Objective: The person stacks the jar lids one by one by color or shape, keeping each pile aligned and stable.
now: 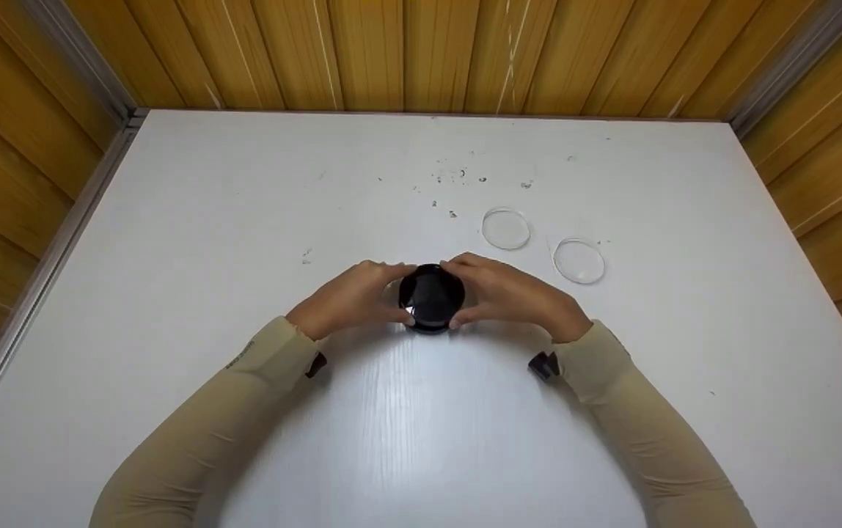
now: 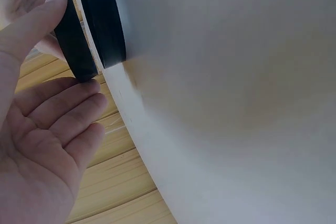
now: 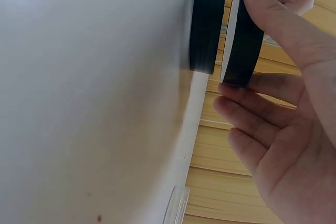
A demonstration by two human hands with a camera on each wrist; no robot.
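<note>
Between both hands is a glossy black round lid (image 1: 432, 295) with a pale underside (image 3: 231, 30). Thumb and fingers of the left hand (image 1: 359, 297) pinch its left edge; the right hand (image 1: 505, 290) pinches the opposite edge the same way. Directly below stands a low black round base (image 2: 102, 19) on the white table, mostly hidden under the lid in the head view. Both wrist views show a narrow gap between lid and base. The remaining fingers of each hand extend loosely below the lid's rim.
Two clear shallow round dishes (image 1: 506, 228) lie on the white table (image 1: 208, 198), beyond and right of the hands. Small dark crumbs (image 1: 463, 174) are scattered farther back. Wood-patterned walls (image 1: 436, 55) border the table's back and sides.
</note>
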